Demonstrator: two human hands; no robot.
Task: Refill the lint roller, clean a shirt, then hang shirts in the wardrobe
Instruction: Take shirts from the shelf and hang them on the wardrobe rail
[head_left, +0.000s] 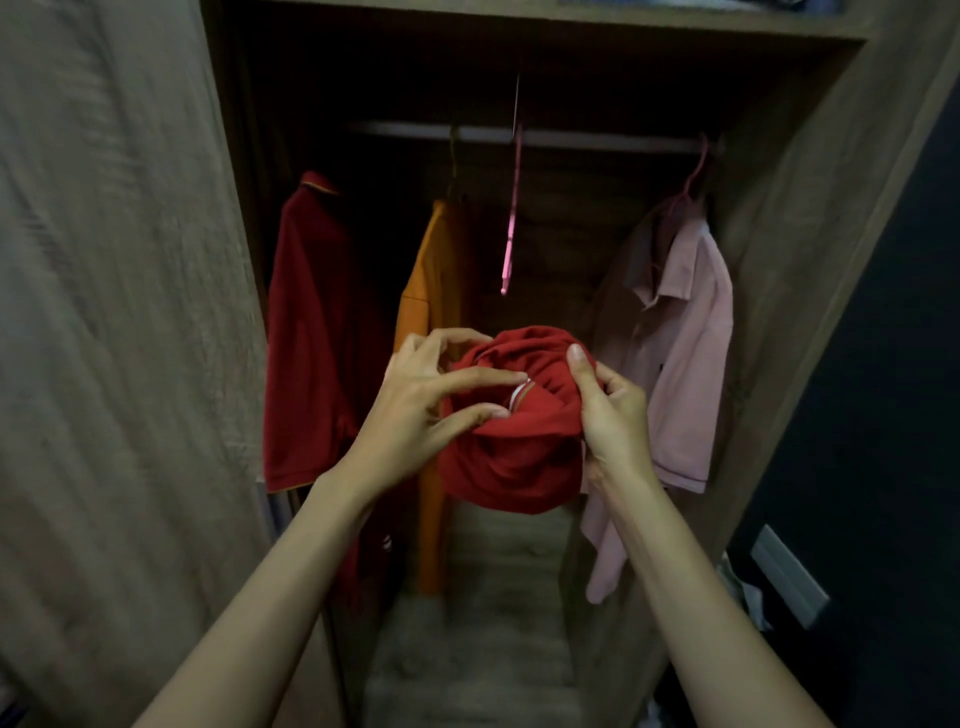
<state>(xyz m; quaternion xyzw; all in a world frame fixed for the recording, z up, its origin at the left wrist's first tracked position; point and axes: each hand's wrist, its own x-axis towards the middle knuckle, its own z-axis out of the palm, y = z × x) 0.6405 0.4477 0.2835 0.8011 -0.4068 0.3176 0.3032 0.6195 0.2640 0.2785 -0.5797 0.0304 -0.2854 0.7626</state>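
A bunched red shirt (511, 457) with a white-striped collar is held in front of the open wardrobe. My right hand (610, 415) grips its right side, thumb on top. My left hand (421, 410) touches the left side with fingers spread, fingertips at the collar. An empty pink hanger (511, 228) hangs from the rail (597, 140) above the shirt. On the rail also hang a dark red shirt (311, 332), an orange shirt (431, 322) and a pink shirt (680, 353).
The wardrobe door (114, 312) stands open at the left. The wardrobe's right side panel (810, 260) is close to the pink shirt. A grey handle (789, 577) sits on a dark surface at the right.
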